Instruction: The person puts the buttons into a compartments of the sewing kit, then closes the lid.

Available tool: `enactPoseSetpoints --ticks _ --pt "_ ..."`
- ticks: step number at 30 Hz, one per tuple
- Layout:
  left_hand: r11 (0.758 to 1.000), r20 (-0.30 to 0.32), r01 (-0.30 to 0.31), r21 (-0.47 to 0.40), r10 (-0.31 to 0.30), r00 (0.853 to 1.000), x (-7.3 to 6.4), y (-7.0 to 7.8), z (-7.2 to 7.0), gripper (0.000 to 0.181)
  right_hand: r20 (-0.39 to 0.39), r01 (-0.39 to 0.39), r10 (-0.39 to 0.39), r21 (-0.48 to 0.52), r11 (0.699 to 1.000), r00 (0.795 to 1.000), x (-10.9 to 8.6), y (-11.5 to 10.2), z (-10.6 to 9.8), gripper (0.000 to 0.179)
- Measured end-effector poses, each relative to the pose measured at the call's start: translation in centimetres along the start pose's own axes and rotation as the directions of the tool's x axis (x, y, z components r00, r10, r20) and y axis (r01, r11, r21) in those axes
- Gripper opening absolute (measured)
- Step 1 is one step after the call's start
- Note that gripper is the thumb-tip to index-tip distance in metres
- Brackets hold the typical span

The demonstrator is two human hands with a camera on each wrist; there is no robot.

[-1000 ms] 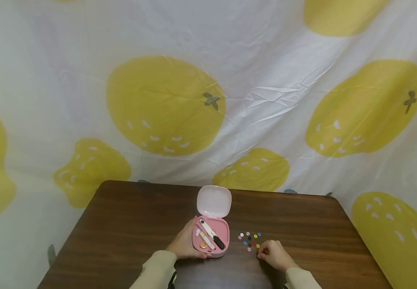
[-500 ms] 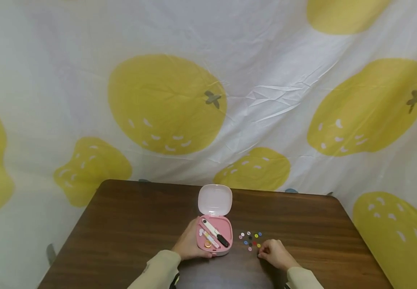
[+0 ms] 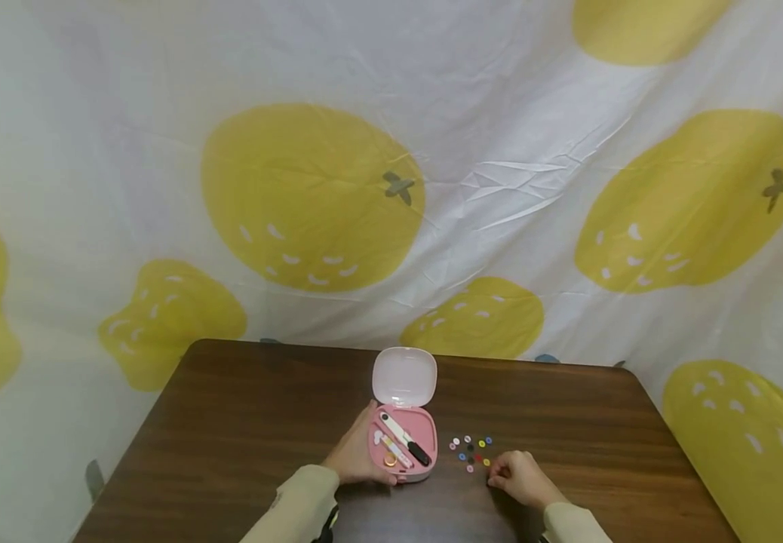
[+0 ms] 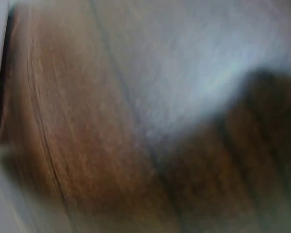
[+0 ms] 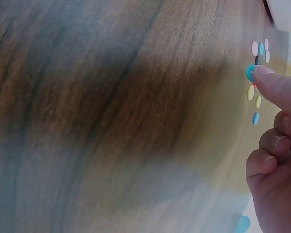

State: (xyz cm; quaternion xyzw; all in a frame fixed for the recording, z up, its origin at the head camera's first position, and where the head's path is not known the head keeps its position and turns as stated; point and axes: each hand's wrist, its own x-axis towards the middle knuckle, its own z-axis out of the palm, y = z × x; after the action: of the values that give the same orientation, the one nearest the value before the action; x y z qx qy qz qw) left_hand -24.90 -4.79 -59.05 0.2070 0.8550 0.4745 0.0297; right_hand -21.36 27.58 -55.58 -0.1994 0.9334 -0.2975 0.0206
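Note:
On the table lies an open pink sewing box [image 3: 425, 434] with a pale lid [image 3: 403, 375] tipped back. Inside it are a white-and-black seam-ripper-like tool [image 3: 403, 437], a light tape-like strip [image 3: 394, 450] and a small gold ring-shaped piece [image 3: 390, 458]. My left hand [image 3: 356, 455] grips the box by its left side and front corner. To the right of the loose buttons [image 3: 470, 448], my right hand [image 3: 522, 478] pinches a teal button [image 5: 250, 73] between thumb and a mostly hidden finger, close to the tabletop. Its other fingers [image 5: 269, 148] are curled.
Several small buttons in pink, white, blue, yellow, black and red lie between the box and my right hand. The dark wooden table [image 3: 262, 407] ends at the back against a hanging cloth [image 3: 337, 324] with yellow fruit prints.
The box and my left hand have shifted slightly to the right. My right hand stays nearly in place, its pinch kept. The loose buttons have not moved.

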Motion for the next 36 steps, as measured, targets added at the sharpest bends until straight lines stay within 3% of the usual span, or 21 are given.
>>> enactPoseSetpoints --ticks 5,6,9,17,24,36 --pt "0.999 0.015 -0.039 0.008 0.039 0.999 0.6 0.0 0.1 0.136 -0.04 0.087 -0.085 0.039 0.995 0.996 -0.4 0.8 0.0 0.017" --pt "0.999 0.016 -0.04 0.01 0.04 0.999 0.6 -0.1 0.1 0.136 -0.06 0.139 -0.136 0.046 0.989 0.989 -0.4 1.2 0.1 0.017" --pt "0.999 0.014 -0.038 0.014 0.037 0.999 0.8 0.0 0.4 0.136 -0.082 0.176 -0.171 0.055 0.983 0.982 -0.5 1.5 0.1 0.018" --pt "0.999 -0.017 -0.038 -0.014 0.038 0.999 1.0 0.7 0.9 0.136 -0.004 0.042 -0.041 0.014 0.999 0.999 -0.1 0.4 -0.2 0.015" --pt "0.999 -0.007 -0.012 0.038 0.013 1.0 0.8 0.4 1.0 0.135 0.004 0.029 -0.029 -0.003 1.0 1.0 0.1 0.3 -0.1 0.014" --pt "1.0 0.01 0.012 0.028 -0.012 1.0 1.4 0.4 1.2 0.136 0.001 0.002 -0.002 0.032 0.999 1.0 0.3 0.3 0.0 0.013"
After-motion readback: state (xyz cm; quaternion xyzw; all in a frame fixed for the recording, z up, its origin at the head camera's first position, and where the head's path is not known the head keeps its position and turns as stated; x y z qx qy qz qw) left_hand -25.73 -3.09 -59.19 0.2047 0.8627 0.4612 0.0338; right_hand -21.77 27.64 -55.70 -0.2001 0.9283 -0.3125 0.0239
